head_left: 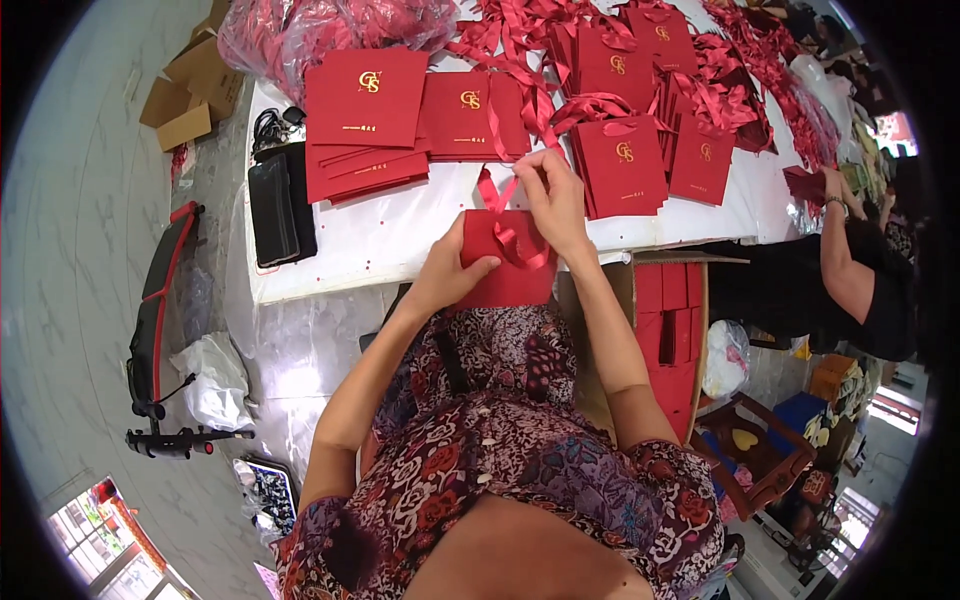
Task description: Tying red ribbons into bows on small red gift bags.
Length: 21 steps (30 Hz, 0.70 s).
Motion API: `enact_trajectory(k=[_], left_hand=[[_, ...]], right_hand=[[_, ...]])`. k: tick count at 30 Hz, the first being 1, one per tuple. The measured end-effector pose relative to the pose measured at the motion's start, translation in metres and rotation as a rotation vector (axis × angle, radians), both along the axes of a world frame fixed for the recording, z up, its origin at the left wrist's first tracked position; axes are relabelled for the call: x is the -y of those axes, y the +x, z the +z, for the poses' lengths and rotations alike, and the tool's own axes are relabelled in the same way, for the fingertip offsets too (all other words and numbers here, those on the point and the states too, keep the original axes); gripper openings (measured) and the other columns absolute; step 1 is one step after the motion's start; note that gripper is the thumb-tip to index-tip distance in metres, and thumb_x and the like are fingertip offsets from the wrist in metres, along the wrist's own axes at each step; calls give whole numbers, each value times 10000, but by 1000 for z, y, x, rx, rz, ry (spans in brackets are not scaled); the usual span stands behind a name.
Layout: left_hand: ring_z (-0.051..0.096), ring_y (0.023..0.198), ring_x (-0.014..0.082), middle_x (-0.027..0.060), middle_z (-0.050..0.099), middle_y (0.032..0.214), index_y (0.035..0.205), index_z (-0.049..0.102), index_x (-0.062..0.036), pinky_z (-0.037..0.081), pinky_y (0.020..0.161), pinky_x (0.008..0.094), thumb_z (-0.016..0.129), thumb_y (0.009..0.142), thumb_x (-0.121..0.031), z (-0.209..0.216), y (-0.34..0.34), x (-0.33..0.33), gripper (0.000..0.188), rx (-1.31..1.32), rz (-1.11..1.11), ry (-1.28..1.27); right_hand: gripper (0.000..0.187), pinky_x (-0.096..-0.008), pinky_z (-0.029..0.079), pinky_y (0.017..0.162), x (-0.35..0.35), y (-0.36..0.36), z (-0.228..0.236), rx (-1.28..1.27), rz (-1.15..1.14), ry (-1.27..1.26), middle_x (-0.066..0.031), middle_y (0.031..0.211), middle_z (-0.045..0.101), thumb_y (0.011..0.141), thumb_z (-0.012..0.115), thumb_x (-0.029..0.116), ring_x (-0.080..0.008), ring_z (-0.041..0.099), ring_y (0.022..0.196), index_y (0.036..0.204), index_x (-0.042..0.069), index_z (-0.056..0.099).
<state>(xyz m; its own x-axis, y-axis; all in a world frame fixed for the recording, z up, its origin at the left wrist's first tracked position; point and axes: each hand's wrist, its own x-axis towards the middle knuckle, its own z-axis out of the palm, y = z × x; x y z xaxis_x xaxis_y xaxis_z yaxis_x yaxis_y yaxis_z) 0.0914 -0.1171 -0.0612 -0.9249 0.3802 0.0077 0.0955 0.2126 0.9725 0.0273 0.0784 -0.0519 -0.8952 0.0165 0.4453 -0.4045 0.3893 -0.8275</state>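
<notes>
A red paper gift bag (500, 285) rests against the table's front edge, just before my body. My left hand (447, 268) is closed on its left side, the thumb lying across the front. Above the bag's top edge, my right hand (553, 203) pinches a red ribbon (488, 190) between thumb and fingers. The ribbon passes through the top of the bag, and a loop of it hangs over the front. Just beyond my hands lie a stack of flat red bags (365, 110) and another pile of red bags (475, 115).
More red bags with ribbons (620, 165) cover the white table (350, 245). A black phone-like case (275, 210) lies at its left edge. Under the table, right of my lap, a carton (668, 330) holds red bags. Another person's arm (845, 265) works at the right.
</notes>
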Motion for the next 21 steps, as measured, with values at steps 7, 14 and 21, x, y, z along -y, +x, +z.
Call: enact_trajectory(k=[7, 14, 21], left_hand=[[657, 1025, 422, 262, 678, 1065, 1353, 423, 12, 516, 881, 423, 727, 819, -94, 11, 25, -1, 624, -20, 15, -117], [578, 1150, 196, 119, 606, 1235, 1330, 456, 4, 449, 1006, 333, 683, 844, 22, 25, 2, -9, 537, 52, 160, 190], [600, 1116, 182, 133, 602, 1251, 1344, 423, 17, 496, 947, 310, 668, 872, 39, 59, -46, -57, 532, 34, 254, 354]], right_hand=[[107, -358, 497, 678, -16, -24, 7, 63, -51, 29, -139, 820, 642, 911, 645, 108, -274, 646, 741, 903, 1, 644], [265, -308, 527, 771, -39, 8, 4, 173, -128, -192, -128, 1030, 698, 1005, 546, 165, -170, 676, 874, 1192, 1, 639], [384, -272, 476, 929, -42, 48, 14, 243, -21, -570, -73, 1155, 630, 888, 716, 33, -136, 591, 1064, 1230, -9, 546]])
